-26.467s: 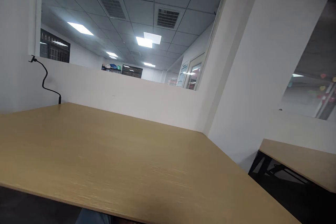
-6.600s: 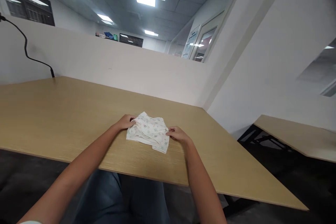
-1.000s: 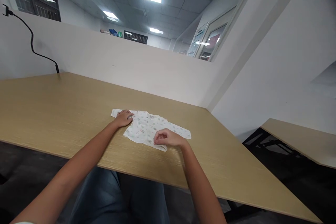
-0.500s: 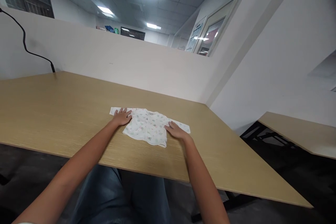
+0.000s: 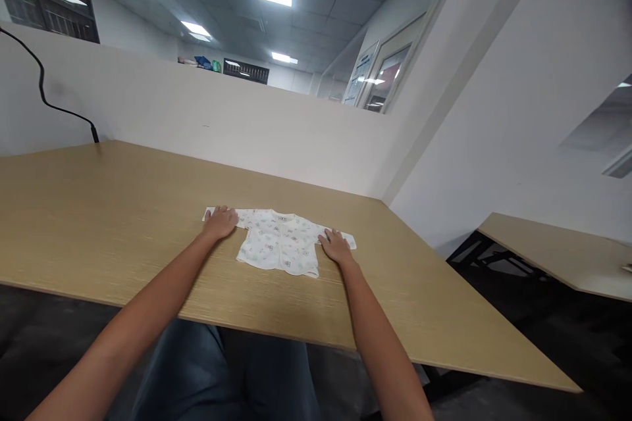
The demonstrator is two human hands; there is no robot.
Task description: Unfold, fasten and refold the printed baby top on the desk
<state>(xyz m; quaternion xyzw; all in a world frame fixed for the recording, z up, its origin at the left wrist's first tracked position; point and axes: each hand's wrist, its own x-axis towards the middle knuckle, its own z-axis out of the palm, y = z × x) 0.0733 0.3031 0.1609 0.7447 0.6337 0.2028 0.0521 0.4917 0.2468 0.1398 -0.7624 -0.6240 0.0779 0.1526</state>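
**Both palms out on the sleeves, shirt spread flat**

Since half a second ago, both hands have slid outward along the sleeves, and the small white baby shirt with a pale printed pattern (image 5: 279, 243) lies flatter and squarer just below the middle of the frame, on the light wooden tabletop (image 5: 99, 210). Left hand (image 5: 219, 222) rests palm down, fingers spread, on the sleeve toward the left; right hand (image 5: 336, 245) lies the same way on the sleeve toward the right. Neither pinches any cloth.

Thin fabric on a smooth top looks likely to creep: an uneven push from one palm could drag the whole shirt sideways or bunch the body into wrinkles. Lifting a palm quickly may let a sleeve curl. The lower hem sits fairly near the table's front edge, so a pull toward the person could bring it closer to sliding off.

Upper left, a black cable (image 5: 44, 95) runs down the white partition wall (image 5: 222, 138), well apart from the shirt.
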